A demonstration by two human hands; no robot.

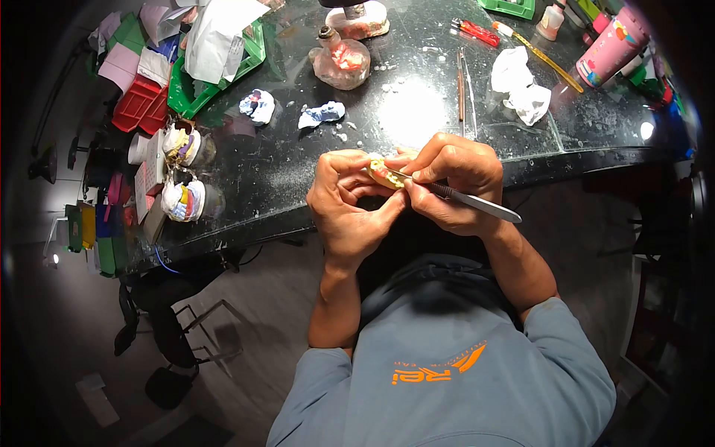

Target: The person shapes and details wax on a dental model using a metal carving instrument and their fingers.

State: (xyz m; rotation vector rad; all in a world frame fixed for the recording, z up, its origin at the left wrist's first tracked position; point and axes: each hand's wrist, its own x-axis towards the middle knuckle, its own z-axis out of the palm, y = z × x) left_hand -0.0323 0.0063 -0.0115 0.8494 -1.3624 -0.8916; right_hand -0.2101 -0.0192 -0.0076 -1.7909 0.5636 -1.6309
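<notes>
My left hand (344, 212) is closed in a pinch around a small yellow-and-pink dental piece (382, 174), held just above the table's near edge. My right hand (458, 175) grips a wax knife (485, 206) with a dark ribbed handle. Its broad metal blade points back toward my right forearm, while the thin working end meets the dental piece. Fingers of both hands come together there and partly hide the contact point.
Plaster dental models (183, 200) stand at left beside a green tray (257, 48) with papers. Farther back are a glass burner (342, 67) and blue-white lumps (322, 115). Slim tools (460, 93), crumpled tissue (521, 86) and a pink tumbler (612, 48) lie right on the dark table (290, 160).
</notes>
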